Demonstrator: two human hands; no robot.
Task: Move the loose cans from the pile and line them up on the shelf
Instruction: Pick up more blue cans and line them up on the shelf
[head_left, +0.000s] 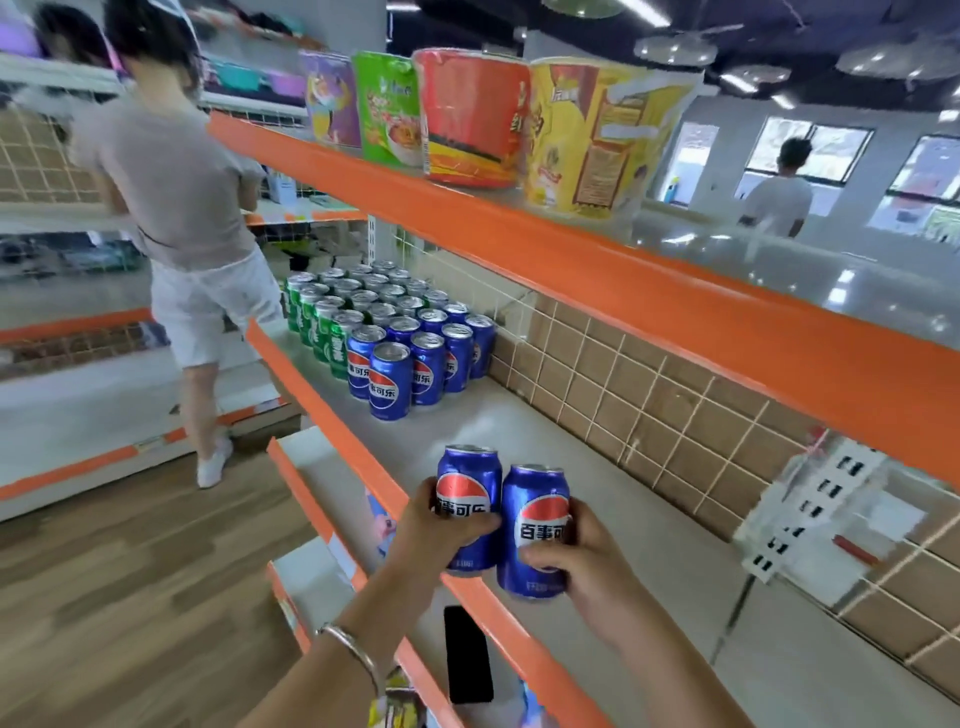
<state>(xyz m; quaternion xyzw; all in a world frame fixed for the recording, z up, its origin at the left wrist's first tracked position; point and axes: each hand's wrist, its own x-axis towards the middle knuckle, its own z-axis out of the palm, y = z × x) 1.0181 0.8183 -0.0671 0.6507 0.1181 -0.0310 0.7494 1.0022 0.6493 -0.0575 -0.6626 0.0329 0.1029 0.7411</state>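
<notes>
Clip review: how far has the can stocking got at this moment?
Done: green cans and blue cans stand in rows on the shelf. In hand: the left hand grips the left can, the right hand the right can, both at the shelf's front edge. Left: setting these two down; the pile is out of view.

We cannot read either full label: the left grip (436, 530) covers the lower print of the left can (467, 467), and the right grip (582, 556) hides the far side of the right can (535, 499). Both forearms (332, 665) run off the view's bottom edge. At the far left end of the shelf (519, 415), the rear cans (363, 273) show us only their lids. A bright packet (397, 696), cut by that edge, is unidentifiable.
</notes>
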